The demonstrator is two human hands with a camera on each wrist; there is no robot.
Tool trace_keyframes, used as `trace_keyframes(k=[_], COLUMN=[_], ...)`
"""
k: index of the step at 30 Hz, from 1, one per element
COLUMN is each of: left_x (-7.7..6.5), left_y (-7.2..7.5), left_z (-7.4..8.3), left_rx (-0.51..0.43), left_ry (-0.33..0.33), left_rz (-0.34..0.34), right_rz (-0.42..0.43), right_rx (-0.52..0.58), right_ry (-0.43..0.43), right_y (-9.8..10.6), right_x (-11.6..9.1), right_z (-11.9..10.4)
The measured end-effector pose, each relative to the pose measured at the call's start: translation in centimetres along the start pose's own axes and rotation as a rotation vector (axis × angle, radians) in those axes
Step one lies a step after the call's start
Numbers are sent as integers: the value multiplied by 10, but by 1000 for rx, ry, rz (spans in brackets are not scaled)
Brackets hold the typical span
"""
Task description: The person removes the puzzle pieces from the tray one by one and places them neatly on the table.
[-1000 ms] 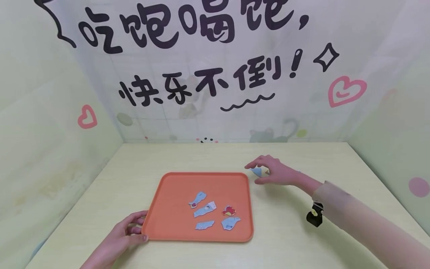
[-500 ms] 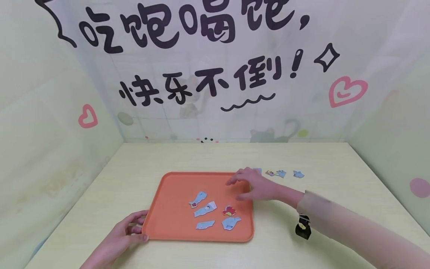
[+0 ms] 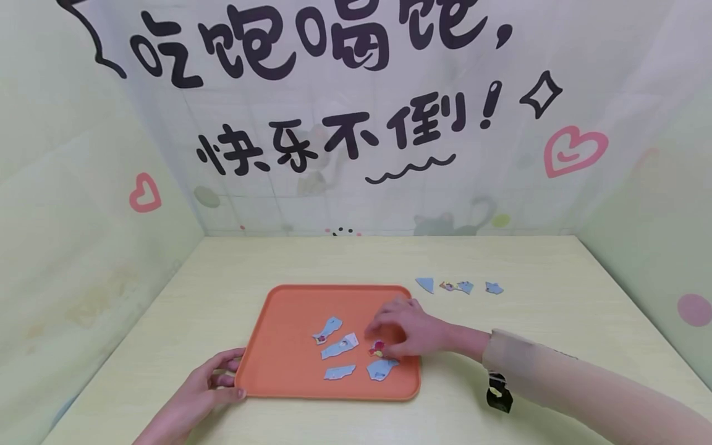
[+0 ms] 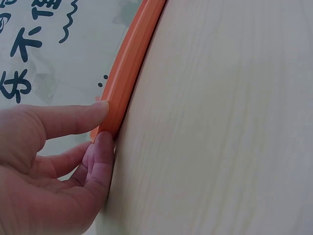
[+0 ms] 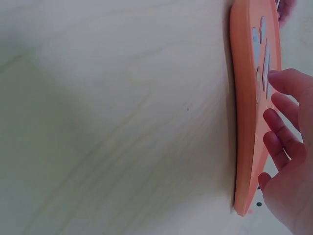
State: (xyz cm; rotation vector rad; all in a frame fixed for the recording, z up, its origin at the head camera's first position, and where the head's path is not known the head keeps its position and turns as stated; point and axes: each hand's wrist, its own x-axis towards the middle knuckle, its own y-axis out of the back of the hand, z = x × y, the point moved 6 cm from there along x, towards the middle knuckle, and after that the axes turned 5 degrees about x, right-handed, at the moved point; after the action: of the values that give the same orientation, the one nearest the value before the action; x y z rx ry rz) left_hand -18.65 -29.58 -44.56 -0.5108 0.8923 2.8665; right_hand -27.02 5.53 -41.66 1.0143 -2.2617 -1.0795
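An orange tray (image 3: 295, 309) lies on the table, bearing several cut-out pieces like jigsaw pieces. My left hand (image 3: 203, 389) holds its near left corner; in the left wrist view, thumb and fingers pinch the orange rim (image 4: 124, 68). Over the right side of the tray hovers my right hand (image 3: 417, 327), fingers loosely curved and spread, thumb close to a red-and-yellow puzzle piece (image 3: 375, 349). Whether it touches that piece is unclear. Beside it lie pale blue pieces (image 3: 339, 372). The right wrist view shows the right hand (image 5: 293, 137) with nothing between its fingers.
Beyond the tray's far right corner, a blue triangular piece (image 3: 425, 284), a multicoloured piece (image 3: 448, 286) and more blue pieces (image 3: 493, 288) lie on the pale wooden table (image 3: 311, 262). A printed cloth wall (image 3: 345, 204) stands behind, with side walls left and right.
My right hand has moved from the loose pieces at the far right, over the tray's edge, down to the red-and-yellow piece. The left hand and tray stay put.
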Motion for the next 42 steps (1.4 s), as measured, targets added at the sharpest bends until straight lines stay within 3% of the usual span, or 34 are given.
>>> trace_keyframes(k=[17,28,42], left_x=[-1,-1,-1], left_y=[0,0,-1], left_z=[2,-1,0], left_rx=[1,-10,-4], left_ry=[-18,-23,-38], left_rz=[-7,-10,-22], right_rz=[-77,-109,-55], right_rx=[-145,-168,-247], right_ry=[22,9,36], right_y=[0,-4,6], right_x=[0,5,-1], right_z=[-1,-3,1])
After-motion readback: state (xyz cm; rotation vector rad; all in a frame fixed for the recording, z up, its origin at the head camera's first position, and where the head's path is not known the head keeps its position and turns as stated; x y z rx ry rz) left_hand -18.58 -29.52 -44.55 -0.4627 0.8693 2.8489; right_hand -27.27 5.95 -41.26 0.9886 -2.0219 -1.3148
